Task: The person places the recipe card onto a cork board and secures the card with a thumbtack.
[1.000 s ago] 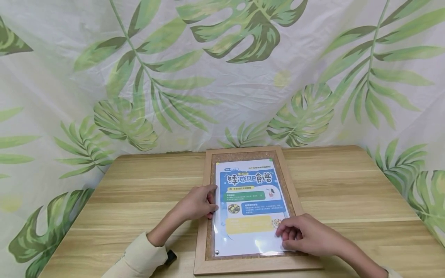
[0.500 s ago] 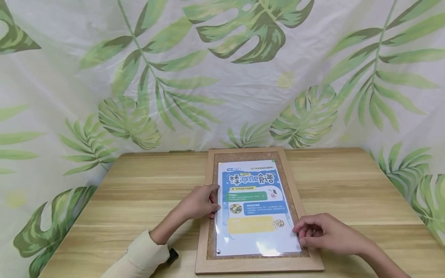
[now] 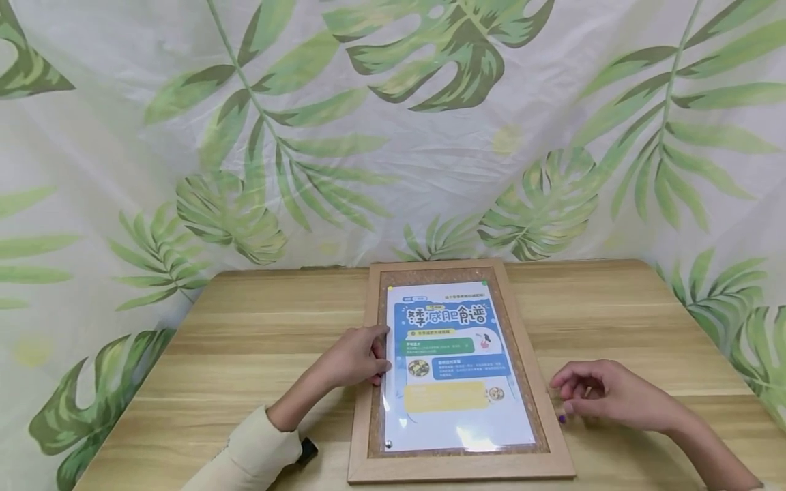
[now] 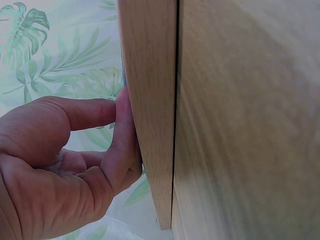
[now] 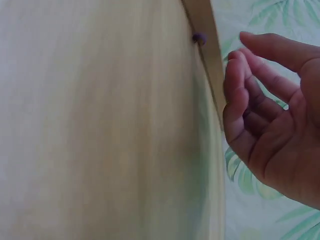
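Note:
A wood-framed cork board (image 3: pixel 460 468) lies on the table, bearing a printed poster (image 3: pixel 454 433) in a glossy clear cover. Pins mark three poster corners: yellow (image 3: pixel 389 288) upper left, green (image 3: pixel 484 282) upper right and silver (image 3: pixel 388 444) lower left. My left hand (image 3: pixel 353 358) rests its fingertips on the poster's left edge; in the left wrist view the fingers (image 4: pixel 122 117) press beside the frame. My right hand (image 3: pixel 608 392) hovers right of the frame, fingers loosely bent and thumb apart from them. A small purple pin (image 3: pixel 561 419) sits below these fingertips, against the frame's outer side (image 5: pixel 207 35).
The wooden table (image 3: pixel 258 320) extends on both sides of the board. A small black object (image 3: pixel 307 452) lies beside my left sleeve (image 3: pixel 264 447). Behind the table hangs a leaf-patterned white cloth (image 3: pixel 430 164), close to the board's far edge.
My right hand has moved right, from the poster's lower right area to outside the frame, uncovering the poster's corner. The purple pin has come into view. My left hand stays at the poster's edge.

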`<move>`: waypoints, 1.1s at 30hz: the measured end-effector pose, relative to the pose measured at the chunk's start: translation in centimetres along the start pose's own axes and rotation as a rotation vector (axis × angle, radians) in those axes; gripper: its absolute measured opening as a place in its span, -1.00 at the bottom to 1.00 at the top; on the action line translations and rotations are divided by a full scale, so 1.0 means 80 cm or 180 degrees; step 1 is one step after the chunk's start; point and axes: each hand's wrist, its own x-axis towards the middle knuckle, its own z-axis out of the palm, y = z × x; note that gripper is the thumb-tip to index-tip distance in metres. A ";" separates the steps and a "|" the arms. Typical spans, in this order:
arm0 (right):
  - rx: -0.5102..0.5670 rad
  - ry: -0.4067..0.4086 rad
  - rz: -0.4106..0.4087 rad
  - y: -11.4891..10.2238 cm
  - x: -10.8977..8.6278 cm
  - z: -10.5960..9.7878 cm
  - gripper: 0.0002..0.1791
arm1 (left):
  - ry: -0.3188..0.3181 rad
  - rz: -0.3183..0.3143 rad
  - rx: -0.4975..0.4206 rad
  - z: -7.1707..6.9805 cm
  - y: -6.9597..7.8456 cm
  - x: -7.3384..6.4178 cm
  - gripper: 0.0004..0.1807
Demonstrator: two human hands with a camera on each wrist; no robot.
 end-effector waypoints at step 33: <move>-0.0504 -0.0227 -0.0025 0.001 0.011 0.010 -0.82 | 0.0005 0.0017 -0.0033 0.001 -0.001 0.001 -0.23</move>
